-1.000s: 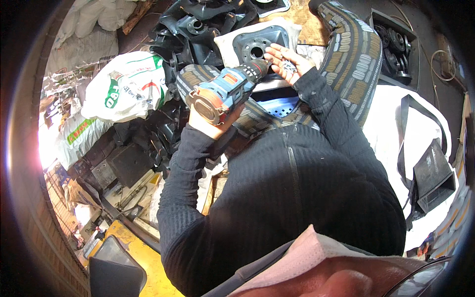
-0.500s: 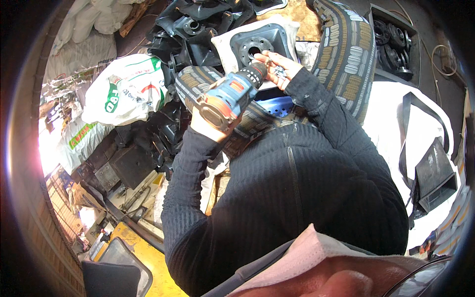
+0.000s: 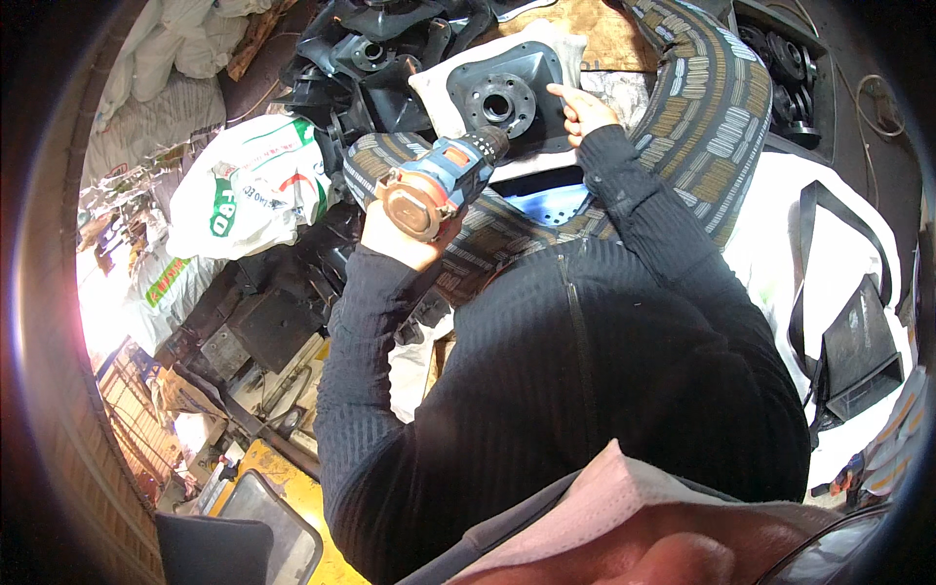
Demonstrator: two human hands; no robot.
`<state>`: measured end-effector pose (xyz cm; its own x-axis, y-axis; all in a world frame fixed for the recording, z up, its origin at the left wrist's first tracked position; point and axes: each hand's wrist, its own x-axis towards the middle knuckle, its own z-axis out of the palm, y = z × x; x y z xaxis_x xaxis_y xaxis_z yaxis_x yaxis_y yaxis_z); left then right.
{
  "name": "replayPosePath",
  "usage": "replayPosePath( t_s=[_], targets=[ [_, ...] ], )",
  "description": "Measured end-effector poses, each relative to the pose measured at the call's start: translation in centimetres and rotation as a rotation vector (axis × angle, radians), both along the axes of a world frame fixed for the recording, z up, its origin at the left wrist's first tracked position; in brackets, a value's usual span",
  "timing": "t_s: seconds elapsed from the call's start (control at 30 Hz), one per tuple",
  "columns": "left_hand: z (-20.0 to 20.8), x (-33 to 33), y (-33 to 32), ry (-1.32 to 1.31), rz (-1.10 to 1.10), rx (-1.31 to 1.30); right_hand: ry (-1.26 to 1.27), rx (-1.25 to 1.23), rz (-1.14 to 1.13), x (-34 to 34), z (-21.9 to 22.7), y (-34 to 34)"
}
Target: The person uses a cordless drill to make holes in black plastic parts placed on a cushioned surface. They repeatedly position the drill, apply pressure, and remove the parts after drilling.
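Note:
My left hand (image 3: 405, 246) grips a blue cordless drill (image 3: 444, 180) by its handle, its black chuck pointing away from me. The chuck is at the lower edge of a round black hub (image 3: 498, 100) with a centre hole and small holes around it. This hub sits on a square-flanged black plastic part (image 3: 546, 73), which rests on a white padded piece (image 3: 439, 90) between my legs. Right of the hub, my right hand (image 3: 588, 112) is closed with the index finger bent toward the flange. The curled fingers now hide the small silvery screws seen in it earlier.
Similar black parts (image 3: 370, 58) lie heaped at the far left. A dark crate (image 3: 824, 88) of round black hubs stands far right. White sacks (image 3: 249, 185) lie left; a white bag (image 3: 770, 224) with a black hollow piece (image 3: 863, 346) is right. A blue perforated shoe (image 3: 551, 207) shows below.
My right hand has moved right, from beside the chuck to the flange's edge, and its fingers have curled. The drill has shifted slightly left and toward me, uncovering the hub.

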<state>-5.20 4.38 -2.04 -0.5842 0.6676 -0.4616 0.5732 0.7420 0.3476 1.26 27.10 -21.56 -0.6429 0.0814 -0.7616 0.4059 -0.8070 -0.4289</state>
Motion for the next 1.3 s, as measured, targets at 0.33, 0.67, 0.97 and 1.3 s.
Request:
replayPosePath(
  t_s=[0.33,0.67,0.97,1.3],
  targets=[
    [-2.6,-2.4,1.8,-0.066,-0.024,-0.188,-0.017,0.375,0.222,-2.3,-1.7,-1.7],
    [-1.8,-3.0,4.5,-0.638,0.536,0.000,0.098,0.367,0.101,-2.4,-1.9,-2.3],
    [-2.3,-3.1,5.2,-0.295,0.061,-0.176,0.093,0.326,0.114,-2.0,-2.1,-2.3],
    [-1.8,-1.3,4.3,-0.016,0.217,-0.127,0.045,0.213,0.059,-1.7,-2.1,-1.2]
  ],
)
